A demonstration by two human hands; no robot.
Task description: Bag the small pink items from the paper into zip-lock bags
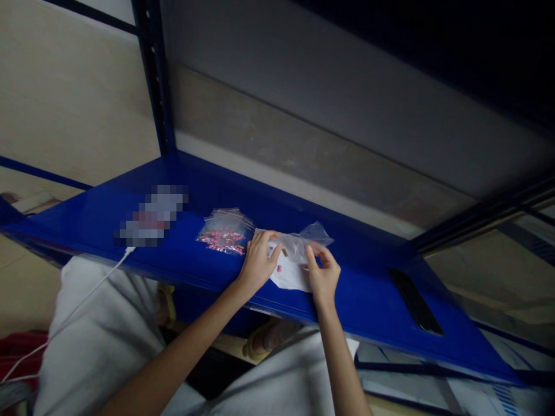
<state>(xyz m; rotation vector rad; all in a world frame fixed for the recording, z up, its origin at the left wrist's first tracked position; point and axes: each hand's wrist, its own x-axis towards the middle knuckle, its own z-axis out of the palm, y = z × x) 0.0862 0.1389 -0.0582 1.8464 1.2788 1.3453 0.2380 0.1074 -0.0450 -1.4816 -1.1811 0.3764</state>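
A white sheet (291,277) with small pink and gold-coloured pieces on it lies on the blue shelf in front of me. My left hand (260,257) rests over the sheet's left edge, thumb held apart from the other fingers. At its right side my right hand (323,268) has curled fingers, with the thumb and fingertips at thin clear plastic. That clear plastic bag (317,232) spreads over the sheet's far part and past it; the exact grip is partly hidden. Left of my left hand lie zip bags (223,237) filled with pink and gold-coloured pieces.
A pixelated flat object (151,216) with a white cable (102,283) lies at the left of the blue shelf (182,266). A black phone-like slab (415,300) lies at the right. A blue upright post (156,81) stands at the back left, and a dark panel hangs overhead.
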